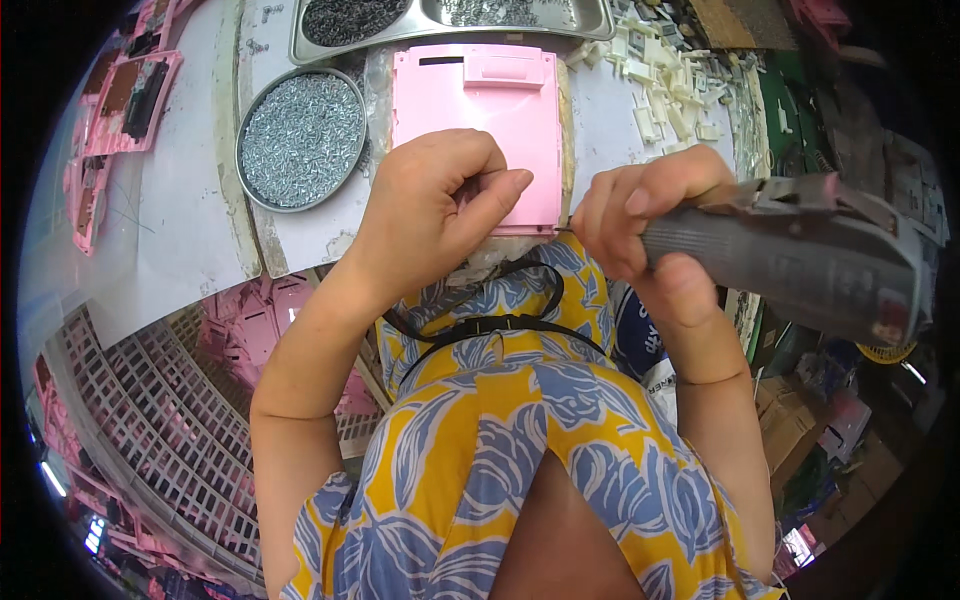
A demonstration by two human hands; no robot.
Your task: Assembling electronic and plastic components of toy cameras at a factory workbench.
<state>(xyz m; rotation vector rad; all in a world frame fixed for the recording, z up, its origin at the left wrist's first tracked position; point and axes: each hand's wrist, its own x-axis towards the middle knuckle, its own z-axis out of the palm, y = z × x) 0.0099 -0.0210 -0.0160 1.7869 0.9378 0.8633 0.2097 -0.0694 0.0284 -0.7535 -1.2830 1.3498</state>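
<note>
A flat pink plastic panel (480, 110) lies on the white worktable (170, 210) right in front of me. My left hand (435, 200) rests on the panel's lower left part, fingers curled, thumb and forefinger pinched near its bottom edge. My right hand (650, 225) is shut on a grey electric screwdriver (800, 255), held nearly level, its thin bit touching the panel's lower right corner. Whether the left fingers pinch a screw I cannot tell.
A round metal dish of small silver screws (300, 138) stands left of the panel. A divided steel tray (450, 20) with more screws lies behind it. White plastic pieces (665, 90) pile at the right, pink panels (125, 100) at far left. A crate of pink parts (190, 400) sits below.
</note>
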